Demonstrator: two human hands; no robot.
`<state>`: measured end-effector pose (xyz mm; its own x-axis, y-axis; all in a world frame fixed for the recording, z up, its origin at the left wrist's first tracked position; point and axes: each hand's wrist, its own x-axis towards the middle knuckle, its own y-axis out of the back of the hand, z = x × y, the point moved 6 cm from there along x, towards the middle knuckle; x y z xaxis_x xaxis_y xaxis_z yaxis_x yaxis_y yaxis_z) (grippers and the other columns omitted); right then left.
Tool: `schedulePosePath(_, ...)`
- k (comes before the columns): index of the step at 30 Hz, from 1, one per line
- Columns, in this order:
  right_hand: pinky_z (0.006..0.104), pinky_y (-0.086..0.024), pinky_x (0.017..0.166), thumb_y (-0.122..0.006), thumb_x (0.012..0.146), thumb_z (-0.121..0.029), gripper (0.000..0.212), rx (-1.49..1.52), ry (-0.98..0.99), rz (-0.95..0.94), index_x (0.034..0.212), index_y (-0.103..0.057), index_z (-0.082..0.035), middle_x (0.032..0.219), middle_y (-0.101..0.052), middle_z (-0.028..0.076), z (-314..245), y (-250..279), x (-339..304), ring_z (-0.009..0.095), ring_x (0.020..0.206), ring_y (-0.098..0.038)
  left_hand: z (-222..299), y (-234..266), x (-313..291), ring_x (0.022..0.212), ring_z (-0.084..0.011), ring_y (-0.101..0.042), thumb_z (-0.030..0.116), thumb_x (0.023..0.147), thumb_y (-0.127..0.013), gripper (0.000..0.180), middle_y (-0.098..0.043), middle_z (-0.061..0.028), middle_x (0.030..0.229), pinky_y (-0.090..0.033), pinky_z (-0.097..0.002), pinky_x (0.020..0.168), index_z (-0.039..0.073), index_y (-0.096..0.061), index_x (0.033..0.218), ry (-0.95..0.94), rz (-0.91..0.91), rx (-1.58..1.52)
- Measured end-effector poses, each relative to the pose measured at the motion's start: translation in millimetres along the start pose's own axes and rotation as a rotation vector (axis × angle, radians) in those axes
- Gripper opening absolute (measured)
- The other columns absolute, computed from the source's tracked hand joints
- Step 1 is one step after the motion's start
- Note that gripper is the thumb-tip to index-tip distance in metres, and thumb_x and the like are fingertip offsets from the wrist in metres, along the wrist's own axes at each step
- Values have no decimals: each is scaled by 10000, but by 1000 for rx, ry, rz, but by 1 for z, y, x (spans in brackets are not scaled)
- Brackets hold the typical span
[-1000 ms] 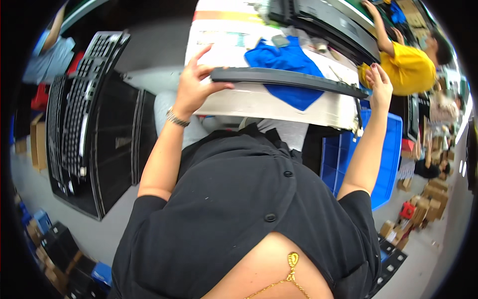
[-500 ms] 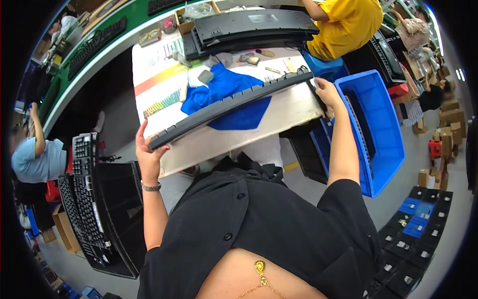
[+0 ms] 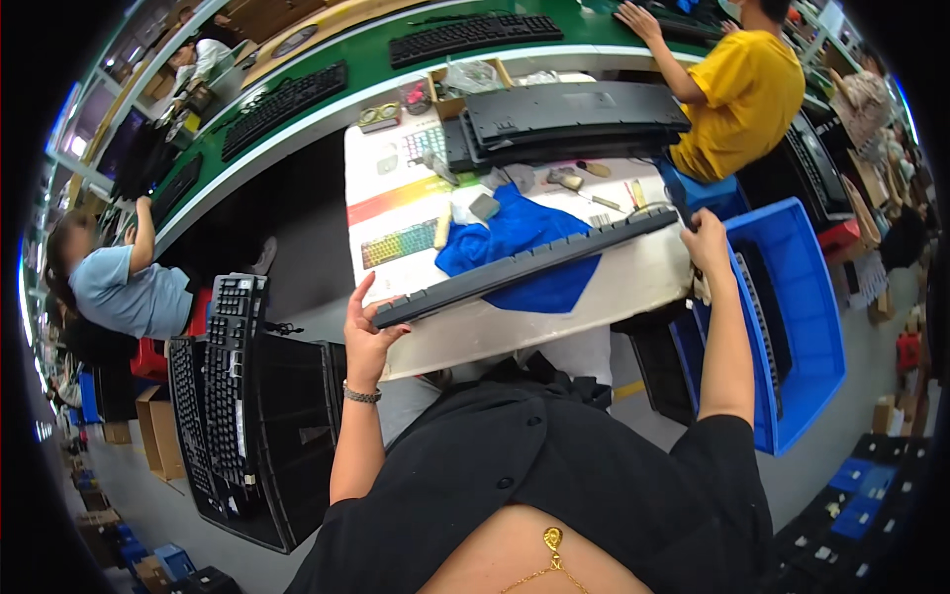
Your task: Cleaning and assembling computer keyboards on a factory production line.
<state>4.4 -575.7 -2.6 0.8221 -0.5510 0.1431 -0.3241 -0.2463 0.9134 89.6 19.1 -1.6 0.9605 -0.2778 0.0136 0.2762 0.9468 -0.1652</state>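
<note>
A black keyboard is held up on edge above the worktable, slanting from lower left to upper right. My left hand grips its left end, thumb in front and fingers behind. At the other end, my right hand is closed round the corner. Beneath the keyboard lies a crumpled blue cloth, with a small grey block on it. Stacked black keyboards lie upside down at the table's far side, beside brushes and a small open carton.
A blue plastic bin with a keyboard in it stands at my right. Black crates holding keyboards are on the left. Beyond the table runs a green conveyor with keyboards. A person in yellow and another in light blue sit nearby.
The whole view has shifted, so the table and my hands appear lower and further right. Both hands keep hold of the keyboard, which stays tilted over the cloth.
</note>
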Motion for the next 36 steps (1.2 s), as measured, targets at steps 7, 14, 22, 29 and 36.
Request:
schedulePosePath(7, 296, -436, 557, -668, 836, -245, 251, 557, -219, -55, 866, -587, -10, 695, -611, 95, -16, 15, 8, 191, 536, -509, 1, -4, -1, 918, -198, -682, -142, 714, -732, 890, -701, -152, 1121, -577, -263, 791, 56, -342, 1489, -31, 3, 14)
schedulePosePath(14, 222, -283, 420, -679, 895, -418, 404, 858, -690, -398, 878, -619, -19, 614, -568, 58, -51, 18, -17, 80, 424, -392, 2, -5, -6, 959, -215, -680, -153, 713, -705, 890, -676, -166, 1183, -549, -269, 853, 54, -336, 1497, 12, 22, 74)
schedulePosePath(22, 213, -241, 386, -667, 915, -389, 388, 949, -655, -566, 764, -605, -37, 528, -493, 5, -54, -1, -34, 61, 390, -346, -8, -4, -34, 1022, -213, -664, -95, 762, -719, 846, -631, -171, 1258, -538, -274, 877, 26, -319, 1499, -57, 54, 303)
schedulePosePath(29, 214, -233, 375, -630, 943, -285, 293, 892, -585, -609, 753, -623, -62, 483, -469, -13, -29, -15, -50, 63, 376, -328, -48, 6, -73, 1050, -192, -652, 33, 903, -660, 663, -626, -158, 1251, -535, -270, 875, -5, -335, 1479, 525, -291, -463)
schedulePosePath(36, 213, -239, 362, -618, 939, -205, 190, 1025, -283, -610, 932, -646, -17, 516, -488, -23, -45, -7, -58, 52, 367, -325, -70, 13, -80, 1079, -165, -640, 51, 974, -561, 488, -628, -139, 1248, -519, -253, 898, 1, -407, 1435, 665, -59, -469)
